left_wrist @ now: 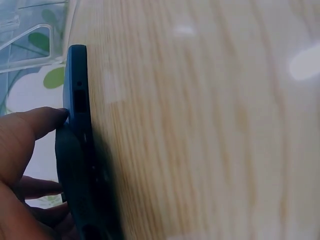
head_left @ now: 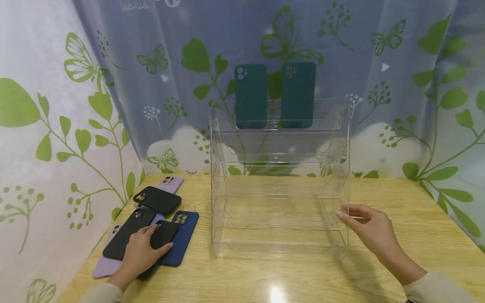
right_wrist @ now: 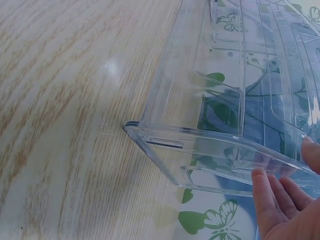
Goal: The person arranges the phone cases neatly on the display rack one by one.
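Note:
My left hand [head_left: 141,251] rests on a small black phone case [head_left: 165,234] in a pile, fingers spread over it. Its thumb touches a dark blue phone case [head_left: 186,240] lying beside and partly under the black one. In the left wrist view both cases are seen edge-on, the blue case [left_wrist: 75,80] beyond the black case [left_wrist: 72,165]. On the other side, my right hand [head_left: 373,229] pinches the side panel of a clear tiered display stand [head_left: 280,248] between thumb and fingers. Two teal phone cases [head_left: 251,97] stand upright on the stand's top tier.
More black phone cases [head_left: 161,201] and lilac phone cases [head_left: 104,266] lie overlapped at the left of the wooden table [head_left: 242,282]. Behind the table hangs a curtain [head_left: 170,25] printed with leaves and butterflies. The stand's lower tiers span the middle.

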The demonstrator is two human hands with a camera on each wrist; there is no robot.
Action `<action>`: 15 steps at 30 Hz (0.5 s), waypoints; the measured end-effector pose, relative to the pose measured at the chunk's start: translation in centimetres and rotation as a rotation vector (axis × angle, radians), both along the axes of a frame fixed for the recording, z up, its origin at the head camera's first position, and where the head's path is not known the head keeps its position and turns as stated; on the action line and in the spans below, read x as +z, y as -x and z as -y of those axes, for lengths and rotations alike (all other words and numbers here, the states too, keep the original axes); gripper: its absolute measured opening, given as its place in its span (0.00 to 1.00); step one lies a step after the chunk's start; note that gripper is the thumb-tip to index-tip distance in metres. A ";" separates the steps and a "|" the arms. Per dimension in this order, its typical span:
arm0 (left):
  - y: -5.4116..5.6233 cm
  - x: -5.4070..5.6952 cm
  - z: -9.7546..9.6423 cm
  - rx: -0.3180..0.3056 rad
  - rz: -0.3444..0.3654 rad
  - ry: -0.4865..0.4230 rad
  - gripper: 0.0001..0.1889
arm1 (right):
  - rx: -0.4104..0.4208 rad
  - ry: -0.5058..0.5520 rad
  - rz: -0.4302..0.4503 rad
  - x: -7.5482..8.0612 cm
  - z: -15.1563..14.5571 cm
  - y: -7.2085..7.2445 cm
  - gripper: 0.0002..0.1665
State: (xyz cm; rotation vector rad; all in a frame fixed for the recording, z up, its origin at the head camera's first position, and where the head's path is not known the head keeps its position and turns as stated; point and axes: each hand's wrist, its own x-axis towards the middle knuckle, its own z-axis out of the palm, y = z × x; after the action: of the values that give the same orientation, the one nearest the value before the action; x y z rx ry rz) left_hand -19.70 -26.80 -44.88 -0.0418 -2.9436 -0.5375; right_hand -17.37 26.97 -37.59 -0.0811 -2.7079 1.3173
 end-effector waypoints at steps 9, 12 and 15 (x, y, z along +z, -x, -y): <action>0.1 1.0 0.2 0.047 -0.021 -0.093 0.46 | -0.002 0.009 0.005 0.0 0.1 0.0 0.35; 0.2 2.3 0.1 0.068 -0.012 -0.137 0.48 | -0.004 0.007 0.002 0.0 0.1 0.0 0.35; 0.4 4.0 -0.1 0.068 -0.016 -0.176 0.49 | -0.001 0.008 0.003 0.0 0.1 0.0 0.35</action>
State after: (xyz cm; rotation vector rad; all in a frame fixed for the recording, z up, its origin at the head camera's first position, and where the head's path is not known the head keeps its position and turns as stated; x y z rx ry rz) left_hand -20.09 -26.70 -40.90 0.0736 -2.8577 -0.7794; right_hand -17.36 26.86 -37.59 -0.0858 -2.7050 1.3294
